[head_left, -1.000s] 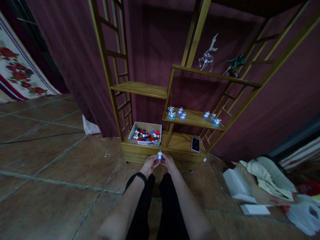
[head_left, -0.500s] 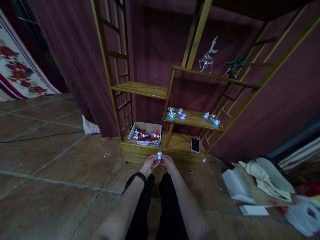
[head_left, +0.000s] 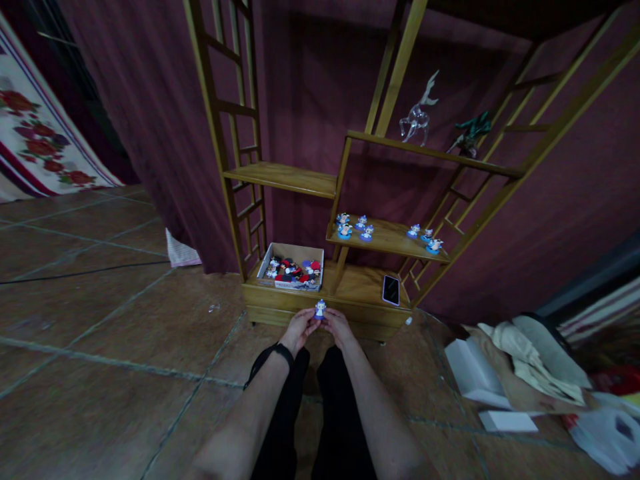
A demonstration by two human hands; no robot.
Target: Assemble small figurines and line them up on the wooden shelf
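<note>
Between my two hands a small white and purple figurine [head_left: 320, 309] stands upright on its purple base, in front of the wooden shelf unit. My left hand [head_left: 299, 327] is closed on the left side of the base, a dark band on its wrist. From the other side my right hand [head_left: 339, 327] grips the same base. Just beyond them, on the lowest board, sits an open cardboard box [head_left: 320, 283] with many small red, black, white and purple figurines [head_left: 296, 271]. On the middle shelf [head_left: 387, 238] several similar purple and blue figurines [head_left: 367, 233] stand in two groups.
A phone [head_left: 391, 290] lies on the lowest board at right. Higher up stand a clear deer ornament [head_left: 416, 120] and a dark green ornament [head_left: 470, 135]. On the floor at right are white boxes [head_left: 473, 373], cloth [head_left: 533, 363] and a plastic bag [head_left: 607, 430].
Almost nothing differs. The view has shifted very slightly, and both hands still hold the figurine in the same place.
</note>
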